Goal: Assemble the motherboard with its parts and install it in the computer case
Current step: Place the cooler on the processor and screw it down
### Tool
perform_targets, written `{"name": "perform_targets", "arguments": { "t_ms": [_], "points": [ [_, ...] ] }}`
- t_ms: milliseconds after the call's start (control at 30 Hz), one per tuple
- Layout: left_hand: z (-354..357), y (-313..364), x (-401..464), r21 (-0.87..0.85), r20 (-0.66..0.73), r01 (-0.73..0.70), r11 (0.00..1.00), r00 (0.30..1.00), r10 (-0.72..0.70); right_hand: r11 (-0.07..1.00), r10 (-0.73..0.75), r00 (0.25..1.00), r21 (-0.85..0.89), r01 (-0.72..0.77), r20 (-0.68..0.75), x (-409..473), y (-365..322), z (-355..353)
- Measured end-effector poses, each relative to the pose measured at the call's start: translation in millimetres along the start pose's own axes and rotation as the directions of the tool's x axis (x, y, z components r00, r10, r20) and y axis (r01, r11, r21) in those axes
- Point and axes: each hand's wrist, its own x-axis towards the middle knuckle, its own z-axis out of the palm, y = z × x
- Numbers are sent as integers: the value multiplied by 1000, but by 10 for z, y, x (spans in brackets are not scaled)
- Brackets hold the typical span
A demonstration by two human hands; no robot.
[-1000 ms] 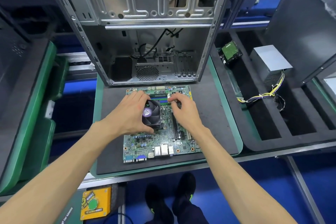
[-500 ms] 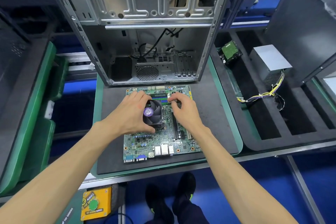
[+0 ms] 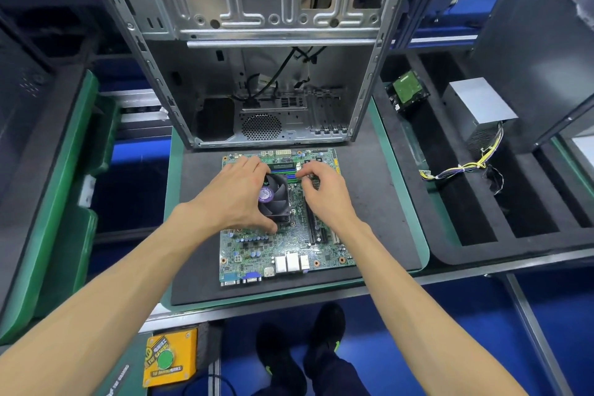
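Bright even overhead light, soft shadows, sharp centre (wide-angle bending at edges)

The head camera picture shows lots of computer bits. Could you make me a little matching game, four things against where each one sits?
Things:
1. motherboard
2. cooler fan
3. power supply
4. computer case

Places:
A. under the left hand, which grips it
B. in the black foam tray on the right
C. flat on the dark mat, nearest the person
D. standing open behind the board

Pairs: 1-C, 2-A, 3-B, 4-D
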Motion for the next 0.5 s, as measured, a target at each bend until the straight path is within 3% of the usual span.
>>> {"name": "perform_targets", "arguments": {
  "t_ms": [500],
  "points": [
    [134,-54,-126,2,-55,7,1000,998,-7,999,23,997,-49,-19,77,12,-172,-11]
  ]
}}
